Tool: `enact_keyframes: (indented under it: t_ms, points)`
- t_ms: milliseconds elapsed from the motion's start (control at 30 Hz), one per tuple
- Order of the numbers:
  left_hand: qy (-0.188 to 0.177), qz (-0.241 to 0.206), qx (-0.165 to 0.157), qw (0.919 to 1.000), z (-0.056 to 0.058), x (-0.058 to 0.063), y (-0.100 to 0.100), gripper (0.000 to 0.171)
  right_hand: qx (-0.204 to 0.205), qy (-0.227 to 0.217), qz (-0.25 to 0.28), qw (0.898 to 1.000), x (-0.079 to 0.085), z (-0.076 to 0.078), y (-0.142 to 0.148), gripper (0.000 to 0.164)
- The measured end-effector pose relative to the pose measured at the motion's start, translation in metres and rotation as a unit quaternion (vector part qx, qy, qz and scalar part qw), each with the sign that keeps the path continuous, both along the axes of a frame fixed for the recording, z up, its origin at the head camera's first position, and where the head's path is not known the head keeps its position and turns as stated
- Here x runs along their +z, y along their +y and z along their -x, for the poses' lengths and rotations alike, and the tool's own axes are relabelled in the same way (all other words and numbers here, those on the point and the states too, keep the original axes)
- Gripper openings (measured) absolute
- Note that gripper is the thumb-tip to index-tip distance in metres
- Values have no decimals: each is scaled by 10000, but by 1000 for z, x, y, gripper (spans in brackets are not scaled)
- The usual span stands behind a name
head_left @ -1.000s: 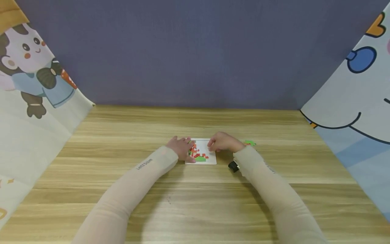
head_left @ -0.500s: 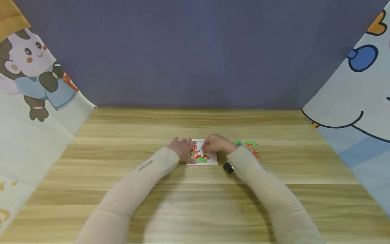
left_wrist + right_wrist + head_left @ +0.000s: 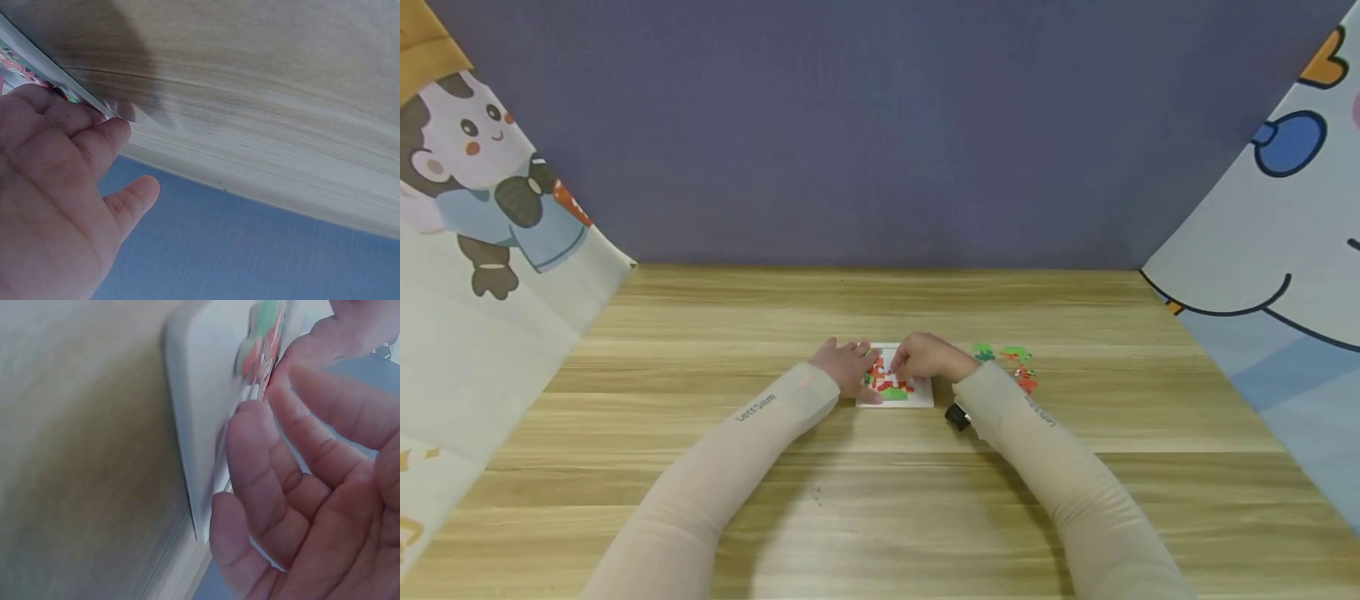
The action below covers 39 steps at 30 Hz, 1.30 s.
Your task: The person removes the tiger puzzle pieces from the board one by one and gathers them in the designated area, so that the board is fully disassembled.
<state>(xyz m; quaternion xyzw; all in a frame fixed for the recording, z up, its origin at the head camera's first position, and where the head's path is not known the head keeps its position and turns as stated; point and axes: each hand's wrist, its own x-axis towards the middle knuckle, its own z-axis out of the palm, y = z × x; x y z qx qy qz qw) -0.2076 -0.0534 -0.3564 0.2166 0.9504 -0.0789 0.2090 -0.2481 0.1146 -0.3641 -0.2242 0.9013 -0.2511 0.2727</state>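
A small white puzzle board (image 3: 925, 398) lies on the table, with red, orange and green jigsaw pieces (image 3: 893, 393) fitted along its left and lower parts. My left hand (image 3: 844, 368) rests on the board's left edge with fingers spread; in the left wrist view its fingertips (image 3: 115, 131) lie along that edge. Over the board's middle, my right hand (image 3: 931, 357) pinches a puzzle piece between thumb and forefinger, the piece mostly hidden by the fingers. In the right wrist view the other fingers (image 3: 253, 462) are loosely curled beside the white board (image 3: 206, 394).
Several loose puzzle pieces (image 3: 1026, 379) in green and red lie on the wooden table (image 3: 865, 500), right of my right hand. A black device (image 3: 957, 417) sits at my right wrist. A dark blue-grey panel (image 3: 880, 133) stands behind the table, with printed sheets at both sides.
My right hand has moved left over the board, from its right part to its middle. The loose pieces at the right have come out from behind the sleeve. My left hand stays put.
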Motion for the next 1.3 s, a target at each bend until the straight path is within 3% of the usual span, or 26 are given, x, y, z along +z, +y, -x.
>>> enact_keyframes:
  t_ms: [233,767,1067,1167,1200,1300]
  points:
    - [-23,-15,24,10000,3,-7,-1,87,54,-40,74,10000,-2,-4,-2,12]
    - [17,84,6,10000,2,-4,-1,86,36,-182,135,9997,-2,-6,-4,12]
    - [61,94,-27,9999,1,-1,1,86,-9,-465,331,9984,-18,8,1,8]
    - [70,99,-62,9999,1,0,1,86,-63,-498,311,9983,-17,6,1,9]
    - [66,112,-67,9999,1,0,1,86,-176,-533,198,9982,-7,1,-2,10]
    - [81,117,-69,9999,1,1,1,86,-196,-436,163,9987,-3,-3,-3,10]
